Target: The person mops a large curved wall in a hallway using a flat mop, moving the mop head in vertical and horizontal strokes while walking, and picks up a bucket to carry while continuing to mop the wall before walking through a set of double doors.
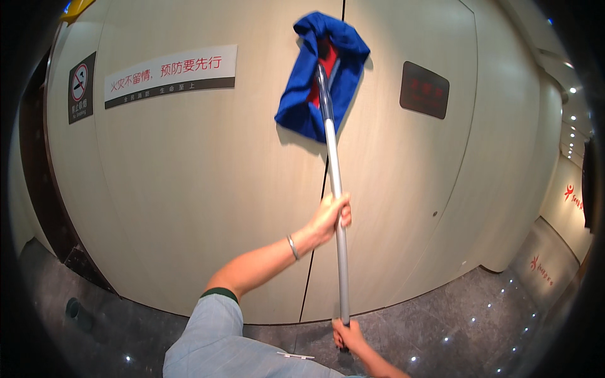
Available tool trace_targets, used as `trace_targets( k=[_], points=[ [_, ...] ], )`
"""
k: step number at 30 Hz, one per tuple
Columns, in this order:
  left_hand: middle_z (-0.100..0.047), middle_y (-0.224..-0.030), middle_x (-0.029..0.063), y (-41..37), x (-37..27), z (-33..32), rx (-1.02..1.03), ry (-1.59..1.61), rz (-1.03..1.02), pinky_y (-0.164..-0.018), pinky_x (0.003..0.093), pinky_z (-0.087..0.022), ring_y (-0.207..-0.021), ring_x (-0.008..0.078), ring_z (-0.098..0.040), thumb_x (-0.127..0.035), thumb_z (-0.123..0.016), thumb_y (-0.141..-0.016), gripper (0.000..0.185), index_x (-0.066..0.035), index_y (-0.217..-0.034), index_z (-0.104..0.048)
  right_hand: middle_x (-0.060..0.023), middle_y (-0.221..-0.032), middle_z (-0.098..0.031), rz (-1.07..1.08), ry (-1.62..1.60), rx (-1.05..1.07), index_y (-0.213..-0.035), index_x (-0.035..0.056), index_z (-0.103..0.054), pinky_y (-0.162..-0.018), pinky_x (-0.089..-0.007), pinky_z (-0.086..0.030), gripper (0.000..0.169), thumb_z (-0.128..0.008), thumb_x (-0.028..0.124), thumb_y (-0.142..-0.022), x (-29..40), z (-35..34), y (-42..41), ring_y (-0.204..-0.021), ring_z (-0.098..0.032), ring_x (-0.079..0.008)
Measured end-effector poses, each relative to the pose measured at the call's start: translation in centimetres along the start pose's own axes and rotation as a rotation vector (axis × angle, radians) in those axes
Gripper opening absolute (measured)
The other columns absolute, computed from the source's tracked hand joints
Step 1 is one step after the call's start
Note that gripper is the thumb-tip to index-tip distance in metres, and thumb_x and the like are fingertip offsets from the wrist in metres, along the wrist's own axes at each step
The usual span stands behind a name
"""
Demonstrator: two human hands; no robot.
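Observation:
A metal mop pole (334,160) runs up the middle of the view, with my left hand (333,216) closed around it about halfway along. Lower down, my right hand (348,333) grips the dark end of the same pole. At the top, a blue cloth (295,94) is wrapped around the red-centred mop head (329,56) and lies against the beige wall panel (264,189). The cloth crosses a dark vertical seam in the panelling.
A long fire-safety sign (170,75) and a no-smoking sign (82,88) are on the wall at left, a dark plaque (424,90) at right. A dark cylindrical bin (79,313) stands on the grey floor (453,321) at lower left.

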State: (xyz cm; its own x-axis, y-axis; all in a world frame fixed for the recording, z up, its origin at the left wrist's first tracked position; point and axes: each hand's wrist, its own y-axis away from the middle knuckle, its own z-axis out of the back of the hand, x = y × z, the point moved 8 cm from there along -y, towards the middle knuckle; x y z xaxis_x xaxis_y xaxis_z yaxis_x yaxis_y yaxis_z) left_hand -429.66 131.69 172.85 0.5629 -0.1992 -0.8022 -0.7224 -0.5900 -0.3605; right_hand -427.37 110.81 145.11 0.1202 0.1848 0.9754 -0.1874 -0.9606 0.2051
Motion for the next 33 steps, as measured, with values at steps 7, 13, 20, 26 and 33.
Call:
trace_targets(
  k=[7, 13, 20, 26, 33],
  points=[
    [-0.044, -0.063, 0.0015, -0.4, -11.4, -2.2, -0.170, -0.253, -0.329, -0.042, 0.0243, -0.040, -0.045, 0.0095, -0.043, -0.019, -0.054, -0.090, 0.017, -0.008, -0.090, -0.041, -0.0010, -0.050, -0.043, 0.134, 0.117, 0.032, -0.065, 0.0082, -0.043, -0.036, -0.0256, -0.032, 0.039, -0.055, 0.034, -0.091, 17.2, -4.8, -5.6, -0.038, -0.041, -0.0106],
    [-0.039, -0.054, -0.0009, -1.5, -19.4, -2.8, -0.150, -0.357, -0.543, -0.038, 0.0233, -0.037, -0.039, 0.0083, -0.039, -0.022, -0.053, -0.094, 0.020, -0.009, -0.089, -0.039, -0.0012, -0.054, -0.046, 0.428, -0.013, 0.370, -0.086, 0.0063, -0.048, -0.037, -0.0231, -0.035, 0.051, -0.053, 0.057, -0.088, 27.3, -9.8, -6.2, -0.039, -0.042, -0.0099],
    [-0.041, -0.053, 0.0004, -5.1, -16.4, -3.6, -0.157, -0.452, -0.529, -0.035, 0.0263, -0.038, -0.035, 0.0111, -0.040, -0.017, -0.050, -0.093, 0.016, -0.006, -0.088, -0.041, 0.0003, -0.051, -0.040, 0.509, -0.123, 0.177, -0.079, 0.0066, -0.045, -0.035, -0.0218, -0.028, 0.054, -0.043, 0.058, -0.092, 24.2, -4.8, -8.8, -0.038, -0.033, -0.0075],
    [-0.040, -0.052, -0.0005, -10.5, -14.4, -8.0, -0.045, -0.513, -0.481, -0.036, 0.0264, -0.038, -0.037, 0.0104, -0.039, -0.023, -0.050, -0.093, 0.018, -0.007, -0.087, -0.043, -0.0011, -0.050, -0.040, 0.570, -0.249, 0.072, -0.077, 0.0066, -0.046, -0.035, -0.0233, -0.029, 0.051, -0.044, 0.055, -0.094, 26.0, -1.1, -9.6, -0.037, -0.033, -0.0088],
    [-0.048, -0.069, 0.0051, -17.5, -13.9, -16.1, -0.182, -0.663, -0.689, -0.044, 0.0276, -0.043, -0.049, 0.0126, -0.048, -0.022, -0.053, -0.090, 0.028, -0.004, -0.104, -0.037, 0.0000, -0.048, -0.039, 0.706, -0.179, -0.013, -0.075, 0.0080, -0.044, -0.035, -0.0247, -0.029, 0.051, -0.041, 0.054, -0.095, 39.5, 7.4, -8.9, -0.034, -0.033, -0.0106]
  ],
)
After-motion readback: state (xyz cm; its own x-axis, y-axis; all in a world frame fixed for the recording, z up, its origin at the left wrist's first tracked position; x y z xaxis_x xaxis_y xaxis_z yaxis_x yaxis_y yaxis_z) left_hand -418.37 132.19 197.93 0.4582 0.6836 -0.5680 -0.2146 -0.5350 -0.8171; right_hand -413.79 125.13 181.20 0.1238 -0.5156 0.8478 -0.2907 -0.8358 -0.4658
